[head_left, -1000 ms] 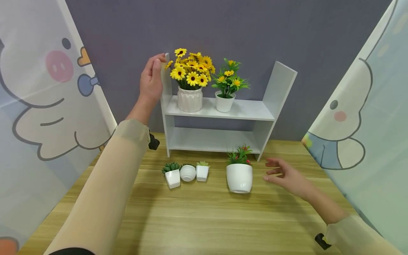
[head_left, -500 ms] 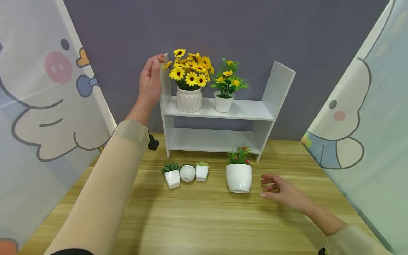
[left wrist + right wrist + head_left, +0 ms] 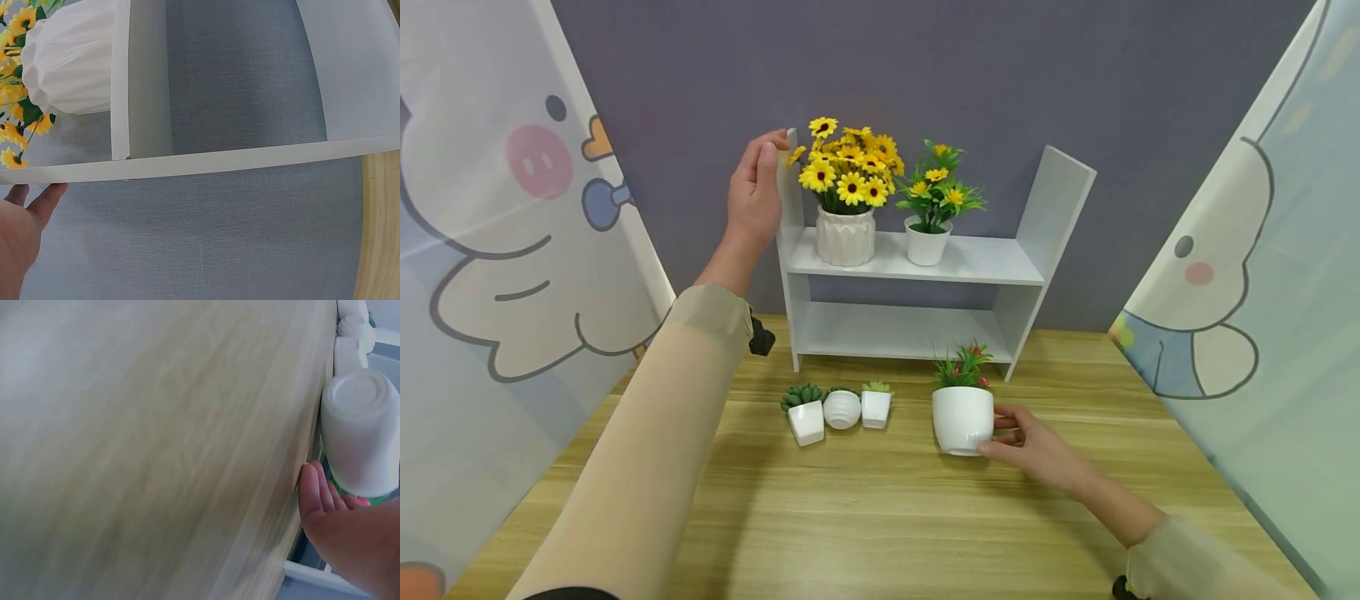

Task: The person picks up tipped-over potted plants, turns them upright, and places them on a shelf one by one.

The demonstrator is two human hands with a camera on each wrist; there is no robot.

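Head view: A left hand (image 3: 755, 192) touches the left upright (image 3: 791, 204) of a white shelf (image 3: 917, 267), fingers extended, as a right hand (image 3: 1037, 450) spreads loose fingers beside a white pot of red flowers (image 3: 962, 419) lying on its side toward the back edge of the tabletop (image 3: 865, 525). Left wrist view: Fingertips meet the upright's outer side. Right wrist view: Straightened fingers flank the pot.

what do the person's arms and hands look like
The left sleeve and right sleeve are long and beige. The left hand and right hand wear no gloves. A small black object shows at the left cuff, a similar black piece at the right.
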